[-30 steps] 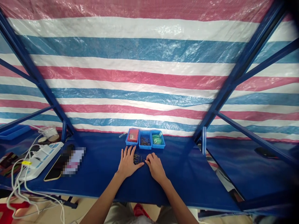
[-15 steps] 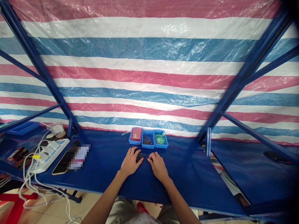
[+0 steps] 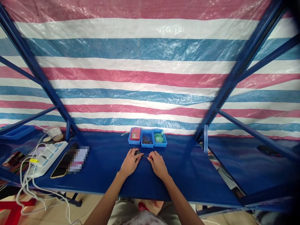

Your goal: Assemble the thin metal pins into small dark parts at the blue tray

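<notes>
My left hand (image 3: 129, 163) curls over a small bunch of dark screws (image 3: 137, 153) on the blue table, mostly hidden by its fingers. Its thumb and forefinger are pinched at one end of a thin screw (image 3: 144, 157). At the other end of that piece, my right hand (image 3: 158, 164) pinches with thumb and fingertips. Just beyond both hands stand three blue bins. The middle bin (image 3: 147, 145) holds dark screws, the right bin (image 3: 160, 144) has green plastic packets, and the left bin (image 3: 134, 144) contains a red packet.
To the left lie a phone (image 3: 63, 162) and a white power strip (image 3: 48, 158) with tangled white cables. Blue frame posts (image 3: 226, 82) slant up on both sides before a striped plastic sheet (image 3: 140, 75). A blue tray (image 3: 17, 132) sits at the far left.
My left thumb and forefinger have closed together towards the right hand, and the thin screw now spans between both hands. More of the bunch is covered. The view has shifted slightly.
</notes>
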Demonstrator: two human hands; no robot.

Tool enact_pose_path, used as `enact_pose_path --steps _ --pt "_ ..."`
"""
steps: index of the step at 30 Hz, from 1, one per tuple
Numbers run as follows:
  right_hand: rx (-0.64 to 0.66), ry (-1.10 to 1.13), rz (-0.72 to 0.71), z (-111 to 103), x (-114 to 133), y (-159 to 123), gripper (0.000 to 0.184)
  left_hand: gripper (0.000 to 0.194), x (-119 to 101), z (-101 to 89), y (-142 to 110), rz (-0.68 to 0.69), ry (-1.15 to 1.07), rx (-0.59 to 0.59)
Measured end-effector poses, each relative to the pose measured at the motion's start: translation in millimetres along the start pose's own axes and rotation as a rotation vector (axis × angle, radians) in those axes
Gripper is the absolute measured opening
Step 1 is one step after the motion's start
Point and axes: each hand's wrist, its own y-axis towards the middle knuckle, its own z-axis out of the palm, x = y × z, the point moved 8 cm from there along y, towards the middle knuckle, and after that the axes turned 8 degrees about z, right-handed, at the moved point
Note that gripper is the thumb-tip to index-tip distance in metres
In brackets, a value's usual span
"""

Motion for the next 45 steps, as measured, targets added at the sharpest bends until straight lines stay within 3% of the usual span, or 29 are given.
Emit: enact_pose_path --steps 7,14,29,35,45 --pt "-0.013 0.018 -0.011 4 -5 0 0.013 0.038 -1 1.0 1 0.031 -0.028 -0.019" --pt "-0.024 0.008 -0.013 2 -5 -1 0.015 0.02 -3 -0.1 2 0.003 -0.052 0.006" --pt "0.0 -0.041 -0.004 1 0 -4 0.019 0.019 -6 -3.5 2 -0.015 -0.091 0.009" --pt "-0.017 -0.044 -0.015 -1 2 -6 0.02 0.03 -8 -1.1 0 0.026 -0.046 0.047" --pt "-0.034 -0.073 -0.005 1 4 -9 0.02 0.019 -9 0.1 0 0.032 -0.066 0.059"
